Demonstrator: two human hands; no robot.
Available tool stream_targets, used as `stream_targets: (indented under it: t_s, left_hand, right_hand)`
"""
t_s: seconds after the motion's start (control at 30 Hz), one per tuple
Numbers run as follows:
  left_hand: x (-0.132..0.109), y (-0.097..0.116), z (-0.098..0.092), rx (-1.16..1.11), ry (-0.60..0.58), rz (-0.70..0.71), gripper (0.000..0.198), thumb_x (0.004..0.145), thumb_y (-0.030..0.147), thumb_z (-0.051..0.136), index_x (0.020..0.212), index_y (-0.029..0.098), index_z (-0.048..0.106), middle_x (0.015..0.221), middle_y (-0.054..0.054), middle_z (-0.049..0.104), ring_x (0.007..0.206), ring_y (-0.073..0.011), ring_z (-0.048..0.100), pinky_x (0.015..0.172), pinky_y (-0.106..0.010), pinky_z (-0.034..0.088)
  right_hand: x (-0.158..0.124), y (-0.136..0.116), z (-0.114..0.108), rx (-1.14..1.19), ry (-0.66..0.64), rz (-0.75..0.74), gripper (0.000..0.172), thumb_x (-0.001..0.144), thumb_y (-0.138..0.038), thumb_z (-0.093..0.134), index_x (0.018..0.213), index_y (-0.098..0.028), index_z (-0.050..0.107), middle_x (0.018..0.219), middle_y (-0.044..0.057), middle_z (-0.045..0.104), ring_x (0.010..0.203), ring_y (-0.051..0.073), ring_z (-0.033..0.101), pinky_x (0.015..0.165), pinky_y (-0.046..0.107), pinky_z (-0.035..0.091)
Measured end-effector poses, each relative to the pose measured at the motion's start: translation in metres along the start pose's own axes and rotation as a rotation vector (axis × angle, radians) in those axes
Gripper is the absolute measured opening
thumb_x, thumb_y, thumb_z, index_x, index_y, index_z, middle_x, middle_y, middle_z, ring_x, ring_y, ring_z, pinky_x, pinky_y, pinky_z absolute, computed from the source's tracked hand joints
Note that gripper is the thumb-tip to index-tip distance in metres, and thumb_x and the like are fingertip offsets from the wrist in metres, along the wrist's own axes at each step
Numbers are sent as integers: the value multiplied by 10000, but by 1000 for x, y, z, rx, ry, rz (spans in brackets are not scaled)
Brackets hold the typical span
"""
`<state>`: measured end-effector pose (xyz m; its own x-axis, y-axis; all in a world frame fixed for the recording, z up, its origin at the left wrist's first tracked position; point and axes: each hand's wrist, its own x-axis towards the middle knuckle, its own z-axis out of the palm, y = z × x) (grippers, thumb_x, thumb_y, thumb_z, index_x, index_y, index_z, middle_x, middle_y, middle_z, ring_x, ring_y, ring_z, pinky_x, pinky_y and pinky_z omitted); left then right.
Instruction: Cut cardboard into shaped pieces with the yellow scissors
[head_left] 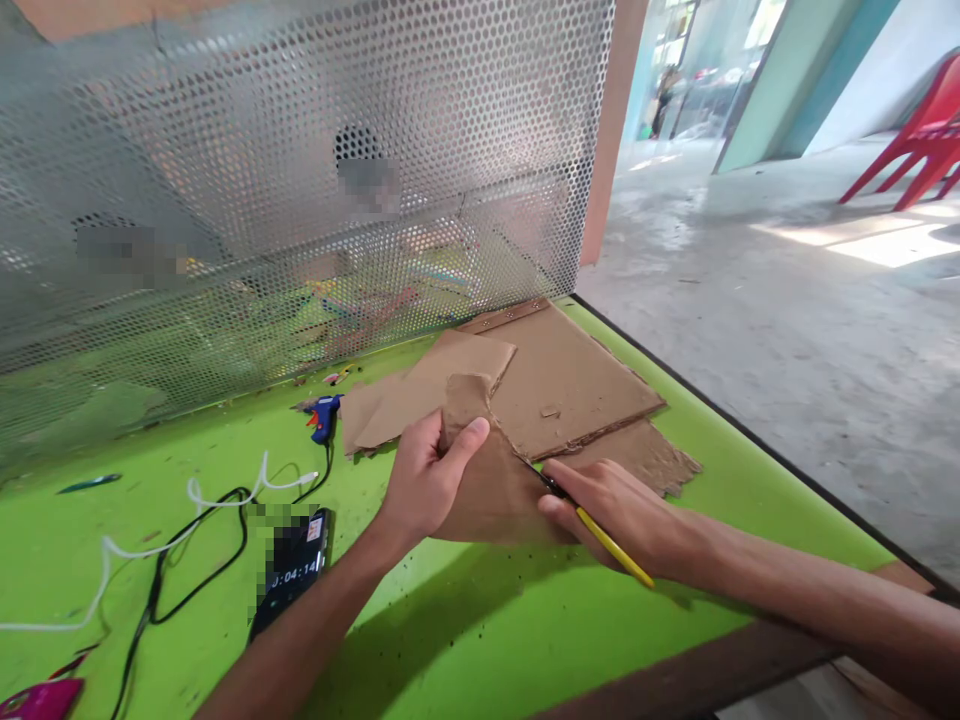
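My left hand (427, 470) is closed on a brown piece of cardboard (487, 500), its thumb pressed on the upper face. The piece is raised and tilted over the green table, with a ragged, curved edge on its right side. My right hand (607, 505) grips a yellow-handled cutter knife (615, 545). The knife's dark tip meets the cardboard's right edge; the fingers hide part of the tool. Behind the held piece, larger cardboard sheets (577, 370) lie overlapping, with a small scrap on top.
A blue glue gun (324, 418), a black cable (157, 570), a white cord (109, 550) and a phone (300, 560) lie left on the green table (420, 620). A perforated metal screen (465, 120) stands at the back, people behind it. A red chair (926, 135) is far right.
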<state>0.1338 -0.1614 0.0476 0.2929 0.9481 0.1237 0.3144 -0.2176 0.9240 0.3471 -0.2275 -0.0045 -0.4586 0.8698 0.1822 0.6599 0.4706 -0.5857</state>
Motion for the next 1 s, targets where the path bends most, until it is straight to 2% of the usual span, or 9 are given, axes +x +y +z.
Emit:
stream_targets:
  t_s: [0.2,0.33,0.63,1.0]
  left_hand:
    - [-2,3,2,14,-10,-11,326,897,486,624,793,179,653,741,-13,636,677,-160,536,640,-281,425]
    - [-3,6,2,15,14,9,323,885,489,637,790,181,664,720,-13,628,682,-169,538,626,-277,413]
    - [-5,5,2,75,22,37,330,916,478,599,763,186,623,731,-6,614,663,-152,497,623,-277,373]
    - [-6,4,5,32,32,43,311,908,459,607,748,192,595,715,5,580,682,-153,483,640,-268,386]
  right_hand:
    - [-4,3,10,-94,20,54,378,1072,-468,259,853,-216,435,545,-48,446,419,103,294,507,306,131]
    - [-5,4,10,-123,45,14,418,1076,-500,233,851,-215,440,542,-45,450,425,108,295,502,302,136]
    - [0,0,5,-199,78,-5,342,1069,-451,284,855,-223,421,592,-22,510,446,123,367,505,295,160]
    - [-4,3,10,-309,114,4,489,1086,-493,155,856,-204,474,508,-25,492,408,126,376,484,300,129]
